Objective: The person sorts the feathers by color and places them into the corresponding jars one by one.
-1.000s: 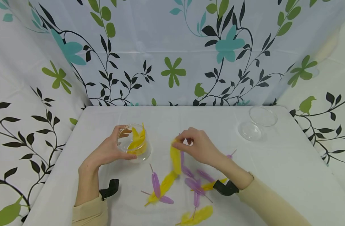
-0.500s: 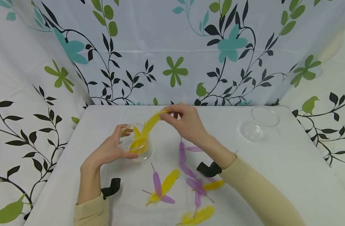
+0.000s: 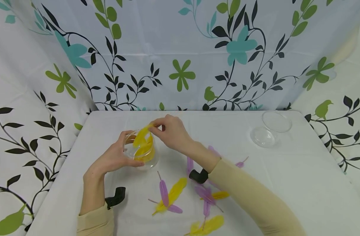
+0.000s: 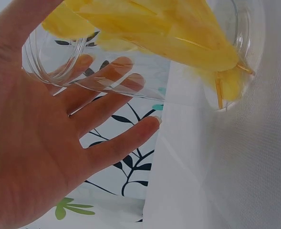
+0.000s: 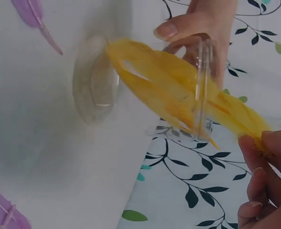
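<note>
A yellow feather (image 3: pixel 142 135) hangs at the mouth of a clear jar (image 3: pixel 151 160), left of the frame's centre, its upper end pinched between the thumb and fingertips of the right hand (image 3: pixel 171 131). The left hand (image 3: pixel 116 155) grips the jar from the left, thumb across the near side and fingers around the back. More yellow feathers (image 3: pixel 144 153) fill part of the jar, and in the right wrist view a quill tip (image 5: pixel 215 143) appears to poke past the rim.

The likeliest trouble is snagging: the soft vane could catch on the rim or the feathers within, bend double and spring out, or cling to the fingertips and lift others on release. Should the left hand loosen or squeeze unevenly, the light-looking jar could tip and spill; whether its base sits flat on the bench (image 3: pixel 65 196) cannot be told.

At frame centre and below, purple feathers (image 3: pixel 164 192) lie crossed with loose yellow ones (image 3: pixel 209 225). The right sleeve (image 3: pixel 242 183) and black wrist mount (image 3: pixel 199 176) pass above some of them, and a low sweep could scatter the pile. At upper right, a clear round dish or lid (image 3: pixel 262 137) stands well apart from the action.
</note>
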`<state>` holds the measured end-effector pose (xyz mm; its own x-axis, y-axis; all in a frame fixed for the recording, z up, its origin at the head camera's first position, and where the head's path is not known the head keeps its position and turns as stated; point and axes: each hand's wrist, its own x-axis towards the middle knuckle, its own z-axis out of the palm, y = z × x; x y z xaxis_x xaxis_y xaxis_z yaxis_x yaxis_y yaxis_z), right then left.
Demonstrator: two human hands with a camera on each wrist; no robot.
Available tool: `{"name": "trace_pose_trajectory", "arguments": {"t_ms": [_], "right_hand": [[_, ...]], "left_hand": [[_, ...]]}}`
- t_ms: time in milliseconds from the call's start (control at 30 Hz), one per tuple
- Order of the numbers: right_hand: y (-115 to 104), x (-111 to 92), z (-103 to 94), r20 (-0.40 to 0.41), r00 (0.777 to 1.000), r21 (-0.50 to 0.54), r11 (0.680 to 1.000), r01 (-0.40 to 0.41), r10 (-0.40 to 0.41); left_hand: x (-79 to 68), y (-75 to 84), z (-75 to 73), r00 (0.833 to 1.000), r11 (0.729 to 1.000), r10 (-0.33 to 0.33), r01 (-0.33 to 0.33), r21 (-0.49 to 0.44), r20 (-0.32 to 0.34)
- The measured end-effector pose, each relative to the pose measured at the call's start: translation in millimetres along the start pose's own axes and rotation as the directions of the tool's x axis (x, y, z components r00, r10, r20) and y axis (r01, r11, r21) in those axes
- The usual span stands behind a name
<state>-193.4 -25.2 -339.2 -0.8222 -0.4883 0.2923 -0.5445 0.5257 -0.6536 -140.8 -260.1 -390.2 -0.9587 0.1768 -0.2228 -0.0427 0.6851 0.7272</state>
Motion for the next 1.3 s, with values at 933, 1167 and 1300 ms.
{"name": "trace_pose_trajectory", "arguments": {"t_ms": [933,1167,1300], "right_hand": [[0,-10,13.3,0.227,0.974,-0.146,0.988,0.058,-0.023],[17,-38,-22.0,0.147,0.985,-0.108,0.988,0.107,-0.091],[32,-63,-33.0,0.179,0.982,-0.115,0.990,0.083,-0.062]], "left_hand": [[-0.6,-0.1,1.6,0.999,0.999,0.034,-0.034,0.010,-0.008],[0.8,0.7,1.7,0.999,0.999,0.034,-0.034,0.014,-0.005],[-0.1,0.4,0.5,1.000,1.000,0.026,-0.026,0.010,0.000]]}}
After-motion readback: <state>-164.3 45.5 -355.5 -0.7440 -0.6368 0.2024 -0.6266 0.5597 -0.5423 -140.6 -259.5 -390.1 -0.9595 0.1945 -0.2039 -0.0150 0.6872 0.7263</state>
